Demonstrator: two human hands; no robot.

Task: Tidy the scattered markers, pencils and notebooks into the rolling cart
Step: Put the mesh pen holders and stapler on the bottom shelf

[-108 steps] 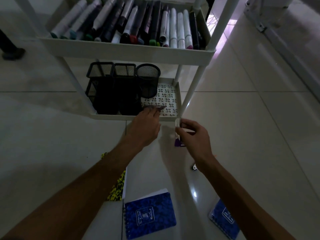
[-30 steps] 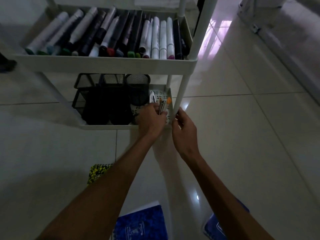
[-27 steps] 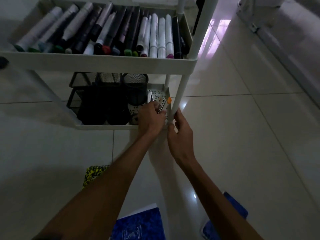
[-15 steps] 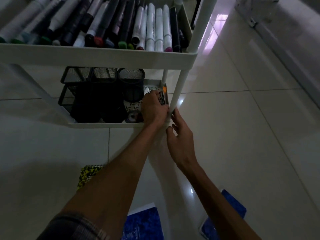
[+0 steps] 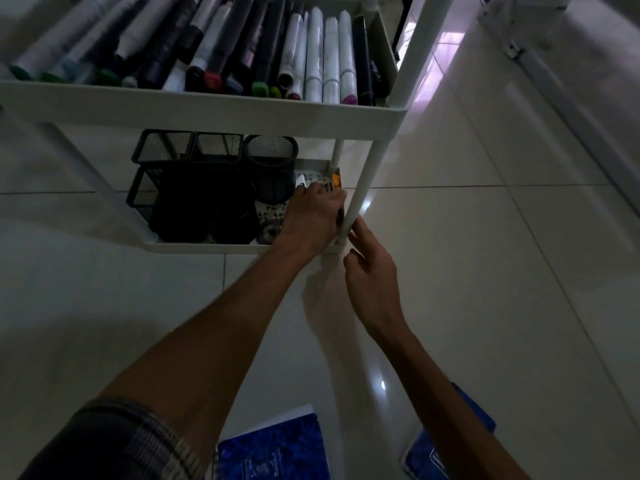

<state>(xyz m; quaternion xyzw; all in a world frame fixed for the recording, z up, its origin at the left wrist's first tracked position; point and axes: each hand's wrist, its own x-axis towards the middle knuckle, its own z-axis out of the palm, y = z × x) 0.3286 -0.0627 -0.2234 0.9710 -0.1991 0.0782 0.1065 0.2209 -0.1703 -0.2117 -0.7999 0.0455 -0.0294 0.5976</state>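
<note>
Left hand [image 5: 313, 216], moved since a second ago from above the white plastic rolling cart's [image 5: 221, 110] lower tray down into it, fingers curled on a bundle of pens [image 5: 335, 180] being deposited; right hand [image 5: 370, 271], loosely open and empty, beside the post; blue notebooks [image 5: 277, 448] remain on the floor.

The left hand [image 5: 311, 216] reaches into the lower shelf of the white plastic rolling cart [image 5: 221, 114], holding several pens [image 5: 334, 181] beside black mesh pen holders [image 5: 214, 188]. The right hand [image 5: 372, 271] hovers, fingers relaxed, just beside the cart's white post [image 5: 363, 188]. Two blue notebooks [image 5: 277, 448] lie on the pale tiled floor [image 5: 502, 271].
</note>
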